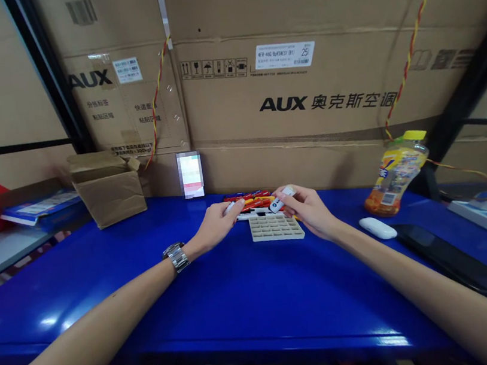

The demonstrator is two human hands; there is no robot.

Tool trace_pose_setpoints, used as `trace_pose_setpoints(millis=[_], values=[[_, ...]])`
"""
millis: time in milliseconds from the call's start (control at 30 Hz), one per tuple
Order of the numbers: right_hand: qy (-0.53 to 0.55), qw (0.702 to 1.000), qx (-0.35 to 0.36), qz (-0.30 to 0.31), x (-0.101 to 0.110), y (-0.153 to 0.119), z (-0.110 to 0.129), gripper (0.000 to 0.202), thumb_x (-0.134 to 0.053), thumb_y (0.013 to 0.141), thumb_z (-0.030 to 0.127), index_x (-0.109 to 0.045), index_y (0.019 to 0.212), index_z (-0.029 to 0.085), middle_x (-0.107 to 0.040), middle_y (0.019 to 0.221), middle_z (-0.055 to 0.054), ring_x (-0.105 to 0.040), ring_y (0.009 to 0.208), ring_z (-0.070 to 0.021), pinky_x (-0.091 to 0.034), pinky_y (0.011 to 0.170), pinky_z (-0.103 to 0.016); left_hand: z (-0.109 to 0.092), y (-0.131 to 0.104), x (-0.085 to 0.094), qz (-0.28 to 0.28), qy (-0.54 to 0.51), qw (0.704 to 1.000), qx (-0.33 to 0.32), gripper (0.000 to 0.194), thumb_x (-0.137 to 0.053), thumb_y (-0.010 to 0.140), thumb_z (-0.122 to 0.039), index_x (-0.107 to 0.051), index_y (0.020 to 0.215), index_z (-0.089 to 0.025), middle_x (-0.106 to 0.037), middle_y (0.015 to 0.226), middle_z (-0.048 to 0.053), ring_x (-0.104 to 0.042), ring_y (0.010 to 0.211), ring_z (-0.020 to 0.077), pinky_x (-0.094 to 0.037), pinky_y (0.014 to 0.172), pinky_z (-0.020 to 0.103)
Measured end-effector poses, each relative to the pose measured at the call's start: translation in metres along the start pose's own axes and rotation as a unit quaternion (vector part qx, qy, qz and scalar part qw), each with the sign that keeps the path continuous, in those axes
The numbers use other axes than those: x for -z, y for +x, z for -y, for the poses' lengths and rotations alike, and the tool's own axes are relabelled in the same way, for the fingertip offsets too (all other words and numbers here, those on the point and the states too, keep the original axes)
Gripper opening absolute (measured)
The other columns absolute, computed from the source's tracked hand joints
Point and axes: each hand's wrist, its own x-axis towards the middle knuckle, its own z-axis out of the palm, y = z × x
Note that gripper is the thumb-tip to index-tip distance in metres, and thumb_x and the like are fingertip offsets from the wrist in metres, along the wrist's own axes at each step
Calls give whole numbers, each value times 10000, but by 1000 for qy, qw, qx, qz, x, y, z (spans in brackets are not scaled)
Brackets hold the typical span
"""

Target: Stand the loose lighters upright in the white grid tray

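My right hand (308, 206) is closed on a small white block with a dark printed mark (276, 204), held above the back right of the tray. My left hand (217, 225) pinches a small whitish object (230, 207), mostly covered by the fingers, so its kind is unclear. Between and just below the hands, an off-white tray divided into several small compartments (278, 238) lies flat on the blue table (241, 297). Behind the tray is a pile of red and yellow pen-like sticks (253, 203), with black-and-white pens (257, 212) in front of them.
A lit phone-like screen (190, 175) leans against the large cardboard (225, 118) at the back. An open carton (111, 192) stands at left. On the right are a tilted drink bottle (394, 176), a white oval case (377, 227) and a long black pouch (448, 256).
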Motion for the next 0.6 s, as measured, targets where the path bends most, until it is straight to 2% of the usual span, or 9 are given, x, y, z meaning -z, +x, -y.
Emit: trace_pose_setpoints(millis=[100, 233, 367, 600], values=[[60, 996, -31, -53, 5, -2, 2, 251, -745, 702, 380, -640, 840, 198, -573, 603, 32, -497, 523, -88, -432, 550, -265, -1, -2, 0, -3, 48, 999, 12, 484, -449, 850, -560, -397, 541, -191, -400, 502, -26, -349, 479, 98, -211, 464, 260], [170, 976, -86, -109, 10, -4, 2, 324, -797, 634, 347, -564, 825, 227, -669, 737, -7, -660, 755, -168, -515, 744, -327, -6, -5, 1, 5, 94, 995, 24, 432, -513, 799, -498, -399, 520, -188, -380, 484, -35, -304, 468, 90, -176, 464, 268], [168, 974, -129, -73, 7, -6, -2, 360, -778, 660, 389, -562, 890, 214, -690, 840, -56, -677, 892, -226, -520, 791, -355, -11, -7, -1, 4, 111, 993, 33, 367, -541, 752, -448, -431, 523, -183, -371, 495, -37, -286, 484, 88, -177, 461, 264], [179, 974, -131, -49, 0, -9, -2, 357, -723, 718, 360, -417, 858, 240, -693, 908, -61, -665, 816, -203, -516, 709, -347, -11, -8, -3, -28, 91, 995, 27, 275, -550, 687, -361, -445, 511, -177, -368, 495, -38, -280, 489, 82, -182, 444, 245]])
